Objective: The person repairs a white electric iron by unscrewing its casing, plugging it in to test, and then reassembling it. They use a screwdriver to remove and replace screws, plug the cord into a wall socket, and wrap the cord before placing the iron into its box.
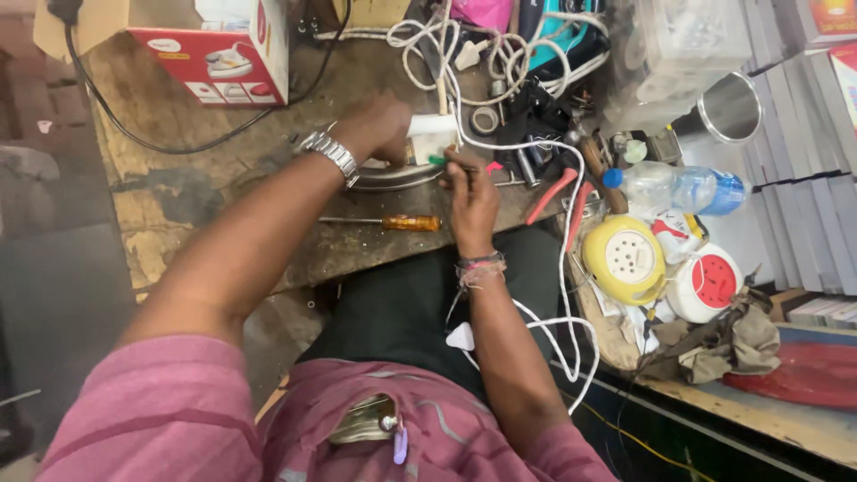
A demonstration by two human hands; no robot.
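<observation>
Hands worked at the desk: left hand gripped a white iron; right hand pinched a green-handled screwdriver against it.

A cluttered repair workshop: a scarred wooden bench strewn with cords, pliers, a screwdriver and boxed appliances.

Both arms outstretched, left hand and right hand curled closed.
</observation>
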